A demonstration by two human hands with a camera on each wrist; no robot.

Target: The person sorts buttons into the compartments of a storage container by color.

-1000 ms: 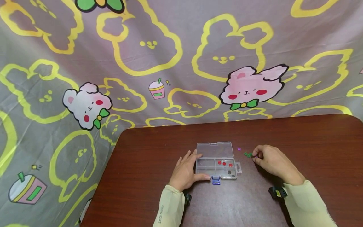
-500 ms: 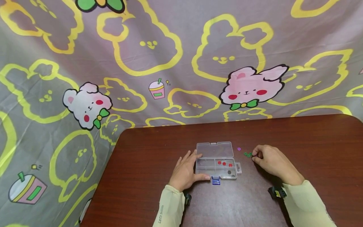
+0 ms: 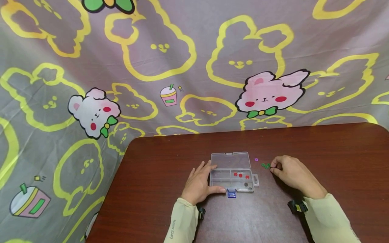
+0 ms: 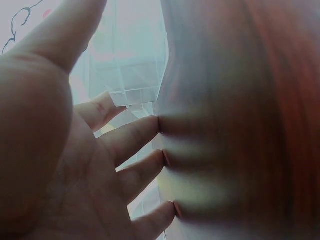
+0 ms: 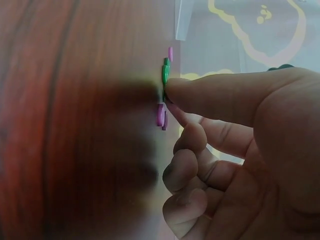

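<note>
Little has moved since a second ago: the right grip [image 3: 292, 172], pinched nearly closed, sits just beside small green rings [image 3: 266, 166], short of the brown bench's [image 3: 322, 145] far edge; whether it holds anything, I can't tell.

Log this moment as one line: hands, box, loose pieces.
Left hand: touching clear plastic box, lid open | Right hand: beside green rings, hold unclear | Back-right compartment: red pieces | Loose: purple rings
</note>
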